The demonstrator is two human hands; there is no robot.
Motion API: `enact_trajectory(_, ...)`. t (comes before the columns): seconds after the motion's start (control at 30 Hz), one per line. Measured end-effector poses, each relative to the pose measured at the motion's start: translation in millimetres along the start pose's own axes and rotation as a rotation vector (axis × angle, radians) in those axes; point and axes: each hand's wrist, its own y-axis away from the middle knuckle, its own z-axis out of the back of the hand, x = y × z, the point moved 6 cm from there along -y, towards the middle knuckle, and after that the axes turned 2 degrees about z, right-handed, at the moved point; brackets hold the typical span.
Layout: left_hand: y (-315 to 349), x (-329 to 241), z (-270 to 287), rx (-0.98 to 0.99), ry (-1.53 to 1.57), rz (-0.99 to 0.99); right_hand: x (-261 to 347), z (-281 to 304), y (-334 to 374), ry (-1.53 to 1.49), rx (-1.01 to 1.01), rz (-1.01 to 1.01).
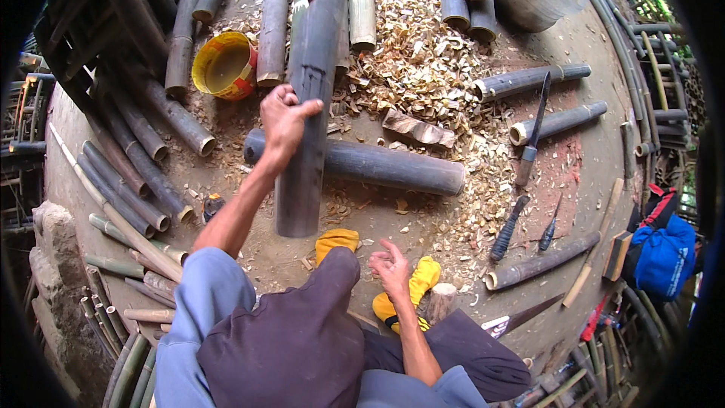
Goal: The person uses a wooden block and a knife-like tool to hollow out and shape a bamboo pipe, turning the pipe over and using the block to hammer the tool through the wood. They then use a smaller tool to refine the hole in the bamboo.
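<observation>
My left hand is closed round a thick dark bamboo pole, thumb across its near face. The pole stands steeply, its lower end close to my knees, with a notch near the top. Behind it a second dark bamboo pole lies crosswise on the ground, partly hidden by the held one. My right hand hangs with fingers apart and nothing in them, above a yellow sock-covered foot. Beside that foot is a short wooden stump.
Wood chips heap at the far middle. To the right lie a long knife, a dark-handled tool and a small pointed tool. A yellow-red bucket of murky liquid stands far left. Bamboo lengths line the left.
</observation>
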Motion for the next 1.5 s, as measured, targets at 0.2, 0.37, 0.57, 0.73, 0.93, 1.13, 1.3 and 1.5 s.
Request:
enact_trajectory(0.2, -121, -40, 18, -0.074, -0.4, -0.228, 0, -7, 0, 0.012, -0.012, 0.014)
enact_trajectory(0.37, -91, -122, -43, -0.188, -0.655, -0.997, 10, 12, -2, 0.045, -0.124, 0.029)
enact_trajectory(0.57, 81, 38, -115, 0.819, -1.119, -0.702, 39, 5, -5, 0.157, -0.158, 0.136)
enact_trajectory(0.73, 71, 42, -133, 1.054, -0.93, -0.506, 45, 8, 12, 0.141, -0.175, 0.144)
enact_trajectory(0.93, 103, -31, -167, 1.029, -0.157, -0.12, 118, -16, 17, -0.061, -0.242, 0.383)
enact_trajectory(1.13, 144, -27, -184, 0.874, 0.133, 0.162, 131, 26, 18, 0.185, -0.478, 0.424)
enact_trajectory(1.3, 173, 67, -152, 0.765, -0.111, 0.3, 56, 13, 14, 0.261, -0.409, 0.226)
enact_trajectory(1.5, 117, 74, -134, 0.716, -0.348, -0.137, 7, 24, 16, 0.299, -0.324, 0.039)
